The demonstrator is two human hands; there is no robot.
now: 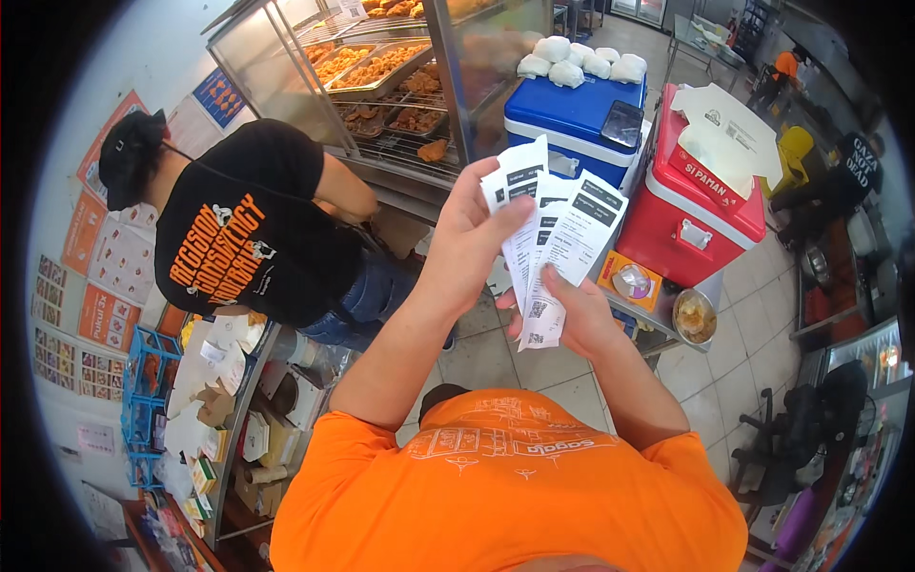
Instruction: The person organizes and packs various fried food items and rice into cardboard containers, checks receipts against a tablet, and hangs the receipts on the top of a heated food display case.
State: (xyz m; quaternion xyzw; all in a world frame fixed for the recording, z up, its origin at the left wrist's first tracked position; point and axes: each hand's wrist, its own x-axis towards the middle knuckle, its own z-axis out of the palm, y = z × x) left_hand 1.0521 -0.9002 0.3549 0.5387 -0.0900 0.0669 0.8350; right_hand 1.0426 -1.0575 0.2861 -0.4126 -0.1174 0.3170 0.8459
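Several printed paper receipts (579,229) are fanned out between my hands at chest height, bearing black header bars, small text and printed codes. My left hand (475,232) pinches the upper left slips (520,168) between thumb and fingers. Lower down on the right, my right hand (582,311) grips the fan, its thumb pressed on the front slip. The fingers behind the paper are mostly hidden. Beyond the slips stand a blue cooler box (554,114) and a red cooler box (654,214).
Wrapped white packets (568,61) and a smartphone (622,123) lie on the blue cooler. An open paper food box (725,143) tops the red one. Fried food fills a heated display cabinet (382,68). A person in black (250,222) stands close left, beside a cluttered counter (243,400).
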